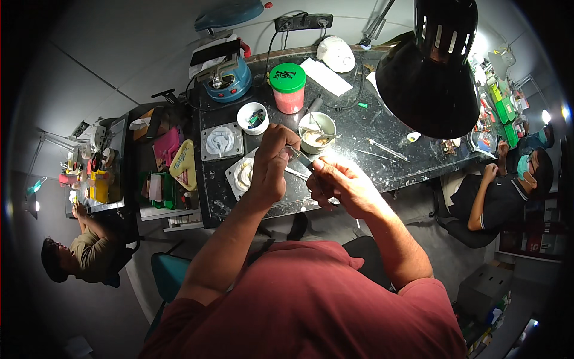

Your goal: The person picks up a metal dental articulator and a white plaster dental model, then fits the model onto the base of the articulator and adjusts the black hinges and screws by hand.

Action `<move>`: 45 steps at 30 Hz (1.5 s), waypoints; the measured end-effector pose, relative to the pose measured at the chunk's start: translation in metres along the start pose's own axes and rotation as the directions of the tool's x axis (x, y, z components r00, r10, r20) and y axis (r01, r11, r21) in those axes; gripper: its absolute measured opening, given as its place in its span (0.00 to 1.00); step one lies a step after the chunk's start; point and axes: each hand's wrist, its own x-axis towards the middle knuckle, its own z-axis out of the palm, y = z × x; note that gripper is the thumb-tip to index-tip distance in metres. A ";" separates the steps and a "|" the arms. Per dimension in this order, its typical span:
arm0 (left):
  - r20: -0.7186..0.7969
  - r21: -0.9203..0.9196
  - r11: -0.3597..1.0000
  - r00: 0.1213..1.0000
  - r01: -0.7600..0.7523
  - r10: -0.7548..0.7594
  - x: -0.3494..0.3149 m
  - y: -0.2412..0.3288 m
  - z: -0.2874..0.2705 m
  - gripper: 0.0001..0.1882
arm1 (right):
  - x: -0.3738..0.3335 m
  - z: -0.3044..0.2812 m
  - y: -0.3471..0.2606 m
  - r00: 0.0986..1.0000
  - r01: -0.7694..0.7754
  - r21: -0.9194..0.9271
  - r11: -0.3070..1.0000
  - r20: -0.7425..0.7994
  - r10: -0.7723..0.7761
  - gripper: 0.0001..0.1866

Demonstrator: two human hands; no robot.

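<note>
Under the lamp light, my two hands meet above the near edge of the black bench. My left hand (274, 166) is closed in a pinch on a small thin piece that looks like bent wire; its kind is too small to make out. My right hand (344, 182) grips a slim metal tool (304, 159), whose end points at that piece. Below the hands lies a plaster cast (243, 175) on a plate, partly hidden by my left hand. Just beyond them stands a white bowl (327, 122) with a spatula-like tool and pale material in it.
Another plaster cast (220, 141), a white cup of small parts (252, 115), a pink jar with green lid (288, 99) and a blue machine (230, 84) stand left. A black lamp (427, 90) overhangs the right. Thin tools (385, 151) lie beneath it. Two people sit at side benches.
</note>
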 end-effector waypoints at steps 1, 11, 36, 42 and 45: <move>-0.003 -0.007 1.000 1.000 0.009 -0.009 0.000 0.001 0.000 0.08 | 0.002 -0.007 0.007 0.998 0.056 -0.026 0.998 0.037 -0.055 0.18; -0.030 -0.051 0.999 0.999 0.018 -0.019 -0.001 0.003 0.000 0.08 | -0.002 -0.008 -0.005 0.992 0.072 -0.040 0.997 0.110 -0.067 0.19; 0.037 -0.032 0.999 0.999 0.038 -0.037 -0.004 0.007 -0.010 0.10 | 0.001 -0.009 -0.011 0.991 -0.026 -0.044 0.999 0.127 0.031 0.18; 0.059 -0.069 0.995 0.996 0.069 -0.065 -0.005 0.006 -0.010 0.10 | 0.000 -0.010 -0.009 0.989 0.033 -0.126 0.992 0.147 -0.014 0.19; 0.064 -0.069 0.995 0.996 0.067 -0.063 -0.005 0.005 -0.010 0.10 | -0.004 -0.005 -0.009 0.988 0.037 -0.055 0.998 0.155 -0.028 0.20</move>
